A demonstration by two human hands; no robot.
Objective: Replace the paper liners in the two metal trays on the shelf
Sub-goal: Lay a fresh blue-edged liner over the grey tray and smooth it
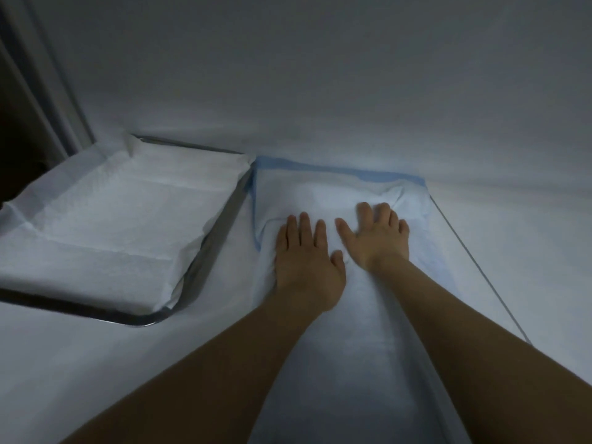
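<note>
Done: left tray [209, 248] lined with white liner [112, 219]. Just right of it: second tray [474, 261], blue-edged liner [320, 193] laid in, pressed flat under left hand [304, 261] and right hand [374, 238], fingers straight. Likely remaining: seating edges.

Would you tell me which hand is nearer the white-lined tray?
Left. The left hand presses the blue-edged liner just beside the white-lined tray; the right hand lies farther right.

Glossy metal tray [213, 241], matt (creased) paper liner [112, 213].
</note>
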